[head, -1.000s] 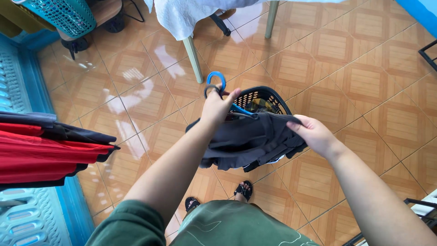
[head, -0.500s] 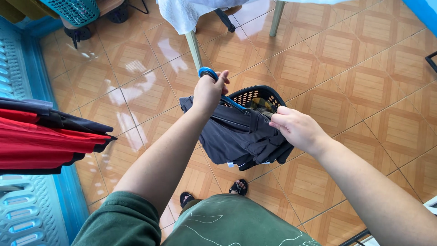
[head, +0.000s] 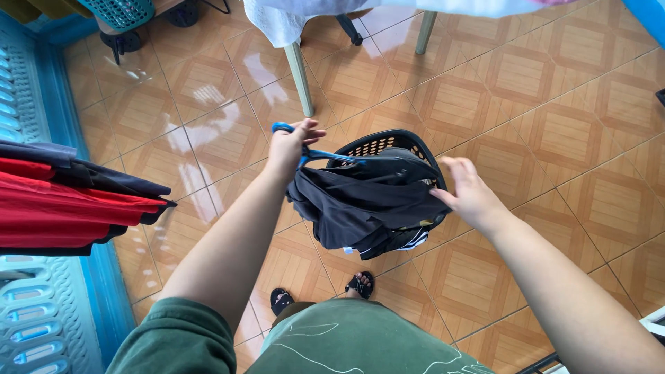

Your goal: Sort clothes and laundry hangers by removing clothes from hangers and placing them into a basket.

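My left hand grips the hook of a blue clothes hanger. A dark grey garment hangs draped on that hanger, above a black perforated laundry basket on the floor. My right hand is at the garment's right edge with fingers spread, touching it or just off it; nothing is held in it. My feet in black sandals stand below the garment.
Red and dark clothes hang at the left over a blue grille. A table with pale metal legs and a white cloth stands ahead. A teal basket sits at top left. Orange tiled floor lies all around.
My right hand has let go of the garment and opened its fingers. My left hand has moved left and lower with the hanger, and the garment now hangs wider over the basket.
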